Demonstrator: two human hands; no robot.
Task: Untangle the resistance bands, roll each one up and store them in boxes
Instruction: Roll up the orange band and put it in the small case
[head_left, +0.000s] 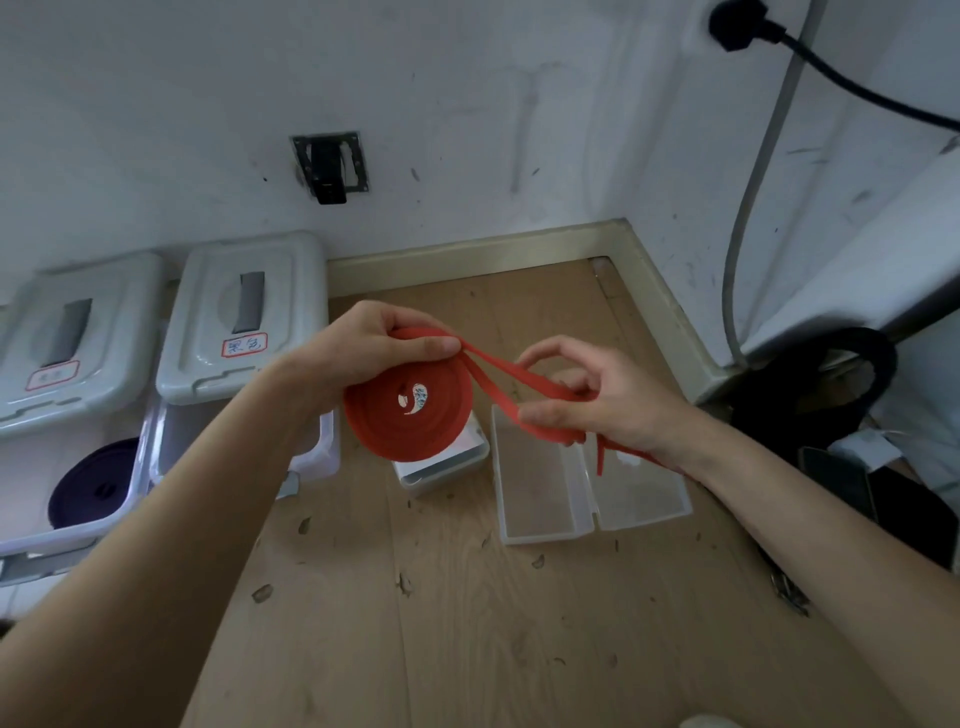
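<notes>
A red resistance band (410, 421) is wound into a flat coil in mid-air above the floor. My left hand (363, 353) pinches the top of the coil between thumb and fingers. The band's loose tail runs to the right, where my right hand (597, 400) holds it with curled fingers; its end hangs below the palm. A purple rolled band (93, 488) lies inside the left storage box (72, 535). The second storage box (322, 457) stands beside it with its lid up. A small clear case (545, 483) lies open on the floor under my right hand.
A small white box (441, 467) sits on the wooden floor below the coil. The two storage-box lids, one of them (244, 317), lean against the white wall. A black bag (815, 395) and dark items lie at the right. A black cable (857, 88) hangs from a wall plug.
</notes>
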